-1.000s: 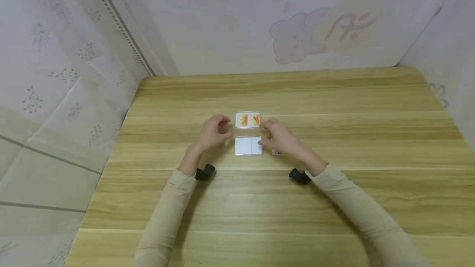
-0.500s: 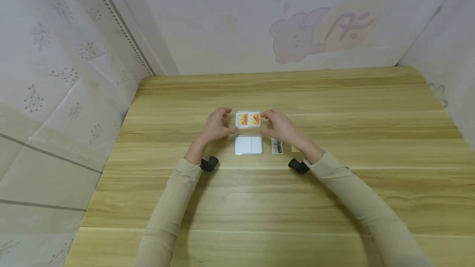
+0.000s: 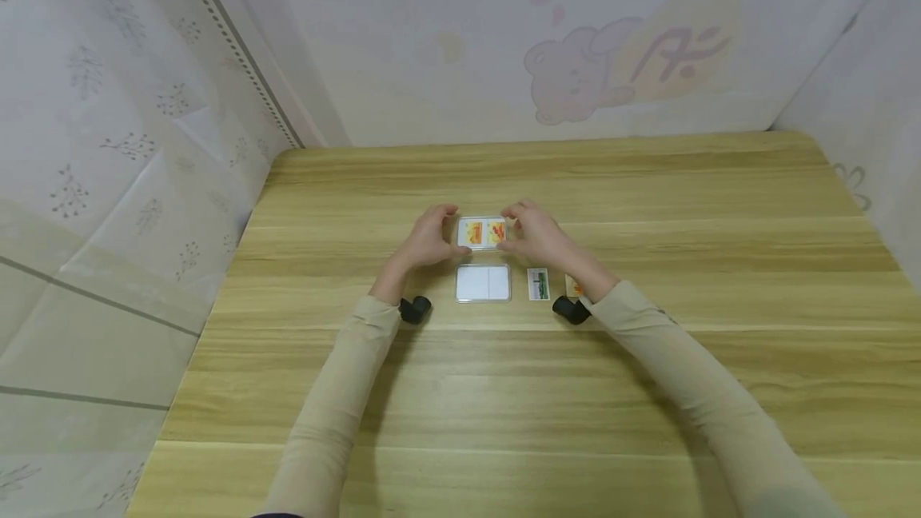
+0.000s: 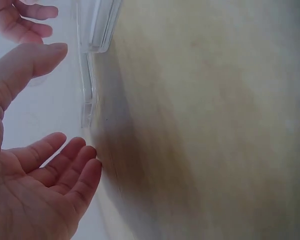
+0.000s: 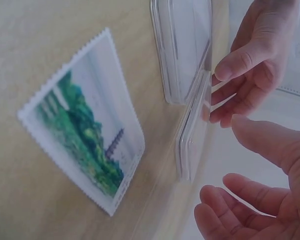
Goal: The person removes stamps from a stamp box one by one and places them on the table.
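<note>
On the table lies a clear stamp case (image 3: 462, 233) with two orange-and-yellow stamps in it. My left hand (image 3: 426, 240) is at its left end, thumb near the front edge and fingers towards the back. At the other end my right hand (image 3: 540, 240) is held the same way. In the left wrist view the left hand's (image 4: 42, 187) fingers are spread apart and gently bent, holding nothing. The right hand (image 5: 262, 200), in the right wrist view, also has thumb and fingers apart, gripping nothing. Just in front lies a second clear case (image 3: 472, 283) with a white insert.
To the right of the second case lies a loose stamp (image 3: 538, 284) with a green landscape. Another stamp (image 3: 572, 286) is partly hidden by the right wrist. Black devices (image 3: 415, 310) sit at both wrists. A patterned curtain (image 3: 460, 46) stands behind the wooden table (image 3: 460, 398).
Both hands have moved away from me, from around the gap between the cases to the ends of the stamp-filled case. The landscape stamp has come fully into sight.
</note>
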{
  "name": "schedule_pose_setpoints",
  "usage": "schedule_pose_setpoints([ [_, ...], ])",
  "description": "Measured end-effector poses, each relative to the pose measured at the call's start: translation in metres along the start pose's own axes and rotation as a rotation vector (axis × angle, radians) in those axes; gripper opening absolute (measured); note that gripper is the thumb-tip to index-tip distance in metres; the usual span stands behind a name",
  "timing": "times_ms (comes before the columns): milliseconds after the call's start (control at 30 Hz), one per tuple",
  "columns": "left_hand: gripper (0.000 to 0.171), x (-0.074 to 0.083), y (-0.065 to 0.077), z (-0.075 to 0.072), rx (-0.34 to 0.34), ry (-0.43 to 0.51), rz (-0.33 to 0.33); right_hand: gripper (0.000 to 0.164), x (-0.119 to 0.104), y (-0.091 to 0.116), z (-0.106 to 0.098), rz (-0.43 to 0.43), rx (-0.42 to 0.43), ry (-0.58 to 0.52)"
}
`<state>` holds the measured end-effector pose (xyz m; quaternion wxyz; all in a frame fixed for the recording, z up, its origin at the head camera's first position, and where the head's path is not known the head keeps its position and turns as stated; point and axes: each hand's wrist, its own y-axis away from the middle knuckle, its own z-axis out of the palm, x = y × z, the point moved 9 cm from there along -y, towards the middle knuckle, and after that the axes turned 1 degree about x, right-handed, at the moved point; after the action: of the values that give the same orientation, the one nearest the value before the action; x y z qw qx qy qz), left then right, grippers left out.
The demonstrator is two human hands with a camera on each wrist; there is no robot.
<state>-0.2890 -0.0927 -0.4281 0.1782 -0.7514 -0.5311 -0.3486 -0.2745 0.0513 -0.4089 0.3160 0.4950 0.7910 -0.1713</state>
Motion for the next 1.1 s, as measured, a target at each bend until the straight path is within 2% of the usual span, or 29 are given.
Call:
schedule_pose_setpoints([
  [267, 0.078, -0.002, -0.006, 0.005, -0.031, -0.021, 0.016, 0.062, 0.000, -0.008, 0.000, -0.031, -0.007, 0.010],
  [467, 0.072, -0.002, -0.008, 0.006, -0.033, -0.051, 0.023, 0.064, 0.002, -0.013, 0.002, -0.036, -0.022, 0.024],
  [800, 0.069, -0.006, -0.011, 0.009, -0.053, -0.061, 0.000, 0.070, 0.006, -0.020, 0.008, -0.006, -0.086, 0.094],
  [1100, 0.069, -0.005, -0.013, 0.009, -0.069, -0.062, -0.014, 0.075, 0.005, -0.026, 0.011, -0.015, -0.107, 0.158],
])
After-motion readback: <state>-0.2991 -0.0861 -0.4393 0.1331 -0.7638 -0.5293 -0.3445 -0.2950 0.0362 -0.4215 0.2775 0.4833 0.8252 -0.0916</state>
